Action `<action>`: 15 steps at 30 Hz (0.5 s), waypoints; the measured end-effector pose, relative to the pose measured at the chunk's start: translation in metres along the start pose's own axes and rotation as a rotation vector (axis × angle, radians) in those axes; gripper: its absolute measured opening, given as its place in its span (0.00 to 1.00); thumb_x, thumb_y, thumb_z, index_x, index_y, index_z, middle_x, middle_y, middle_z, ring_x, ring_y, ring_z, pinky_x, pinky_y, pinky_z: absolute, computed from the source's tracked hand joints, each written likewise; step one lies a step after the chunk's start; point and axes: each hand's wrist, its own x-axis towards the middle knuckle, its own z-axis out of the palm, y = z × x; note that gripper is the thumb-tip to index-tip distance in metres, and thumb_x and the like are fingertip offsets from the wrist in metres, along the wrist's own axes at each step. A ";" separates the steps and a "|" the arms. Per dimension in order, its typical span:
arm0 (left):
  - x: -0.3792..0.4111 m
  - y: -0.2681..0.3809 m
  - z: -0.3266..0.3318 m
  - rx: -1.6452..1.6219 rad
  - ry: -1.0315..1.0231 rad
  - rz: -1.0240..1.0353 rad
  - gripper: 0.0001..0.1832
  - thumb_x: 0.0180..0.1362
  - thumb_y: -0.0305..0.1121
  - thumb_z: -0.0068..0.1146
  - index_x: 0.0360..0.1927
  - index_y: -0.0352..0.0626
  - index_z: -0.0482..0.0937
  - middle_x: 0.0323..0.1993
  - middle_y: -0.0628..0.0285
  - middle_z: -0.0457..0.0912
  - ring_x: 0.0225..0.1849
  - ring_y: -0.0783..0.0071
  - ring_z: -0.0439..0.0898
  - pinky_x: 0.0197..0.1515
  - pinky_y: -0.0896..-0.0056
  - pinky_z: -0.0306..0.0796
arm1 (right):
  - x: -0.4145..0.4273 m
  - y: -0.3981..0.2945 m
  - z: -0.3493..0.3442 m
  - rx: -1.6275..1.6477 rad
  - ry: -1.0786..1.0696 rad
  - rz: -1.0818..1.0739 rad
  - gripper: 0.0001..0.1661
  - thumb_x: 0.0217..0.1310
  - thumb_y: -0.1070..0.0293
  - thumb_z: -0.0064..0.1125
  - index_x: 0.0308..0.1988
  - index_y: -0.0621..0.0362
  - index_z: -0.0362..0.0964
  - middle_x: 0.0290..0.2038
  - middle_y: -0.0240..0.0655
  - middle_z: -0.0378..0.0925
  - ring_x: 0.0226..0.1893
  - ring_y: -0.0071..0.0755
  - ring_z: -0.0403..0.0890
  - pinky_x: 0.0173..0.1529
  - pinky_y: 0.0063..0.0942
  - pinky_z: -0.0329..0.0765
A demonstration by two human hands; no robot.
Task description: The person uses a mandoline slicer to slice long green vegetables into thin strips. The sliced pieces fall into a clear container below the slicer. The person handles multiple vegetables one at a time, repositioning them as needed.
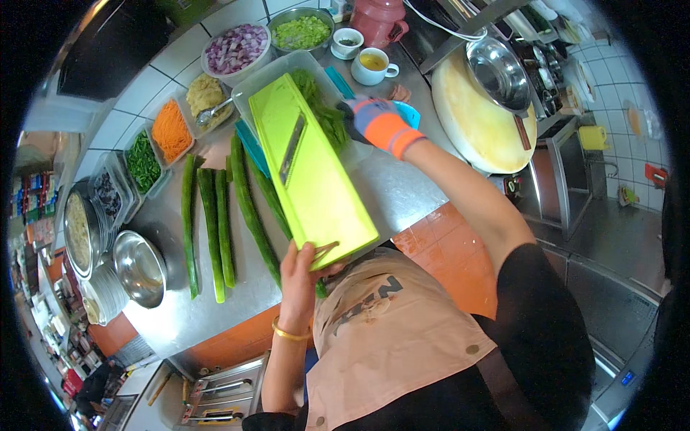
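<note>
My bare left hand (pixel 302 269) grips the near end of a lime-green mandoline slicer (pixel 318 183), which slants over a clear plastic container (pixel 259 64). Its dark slanted blade faces up. Green shreds (pixel 323 105) lie in the container, to the right of the slicer. My right hand (pixel 377 121), in an orange and grey glove with dark fingertips, is at the container's right side, near a blue dish (pixel 407 114); its fingers are partly hidden, and I cannot tell whether they hold anything. Long green cucumber-like pieces (pixel 249 210) lie left of the slicer.
Containers of chopped red onion (pixel 237 48), yellowish paste (pixel 206 97) with a spoon, shredded carrot (pixel 171 129) and chopped greens (pixel 143 161) line the back. A steel bowl (pixel 140 269) stands left. Beyond my right hand are a cup (pixel 371 67) and a round board (pixel 463 118) bearing a metal bowl (pixel 497 73).
</note>
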 end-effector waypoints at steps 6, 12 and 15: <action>0.041 -0.053 0.013 0.028 -0.088 -0.139 0.17 0.68 0.38 0.42 0.54 0.37 0.65 0.49 0.52 0.79 0.42 0.62 0.82 0.41 0.70 0.79 | -0.066 0.005 -0.049 0.261 0.028 0.066 0.16 0.51 0.70 0.54 0.43 0.58 0.73 0.42 0.52 0.76 0.44 0.56 0.77 0.44 0.44 0.74; 0.041 -0.054 0.019 0.000 -0.086 -0.165 0.18 0.68 0.37 0.42 0.56 0.39 0.66 0.50 0.53 0.78 0.44 0.61 0.81 0.43 0.67 0.79 | -0.130 -0.082 -0.060 -0.074 0.011 -0.158 0.19 0.50 0.70 0.54 0.46 0.54 0.70 0.31 0.47 0.75 0.33 0.53 0.77 0.36 0.47 0.74; 0.041 -0.063 0.015 -0.018 -0.077 -0.141 0.18 0.67 0.36 0.42 0.57 0.39 0.65 0.49 0.53 0.79 0.44 0.61 0.81 0.43 0.68 0.79 | -0.141 -0.087 -0.054 -0.135 -0.143 -0.116 0.20 0.57 0.62 0.53 0.51 0.50 0.71 0.30 0.43 0.74 0.30 0.49 0.77 0.31 0.45 0.72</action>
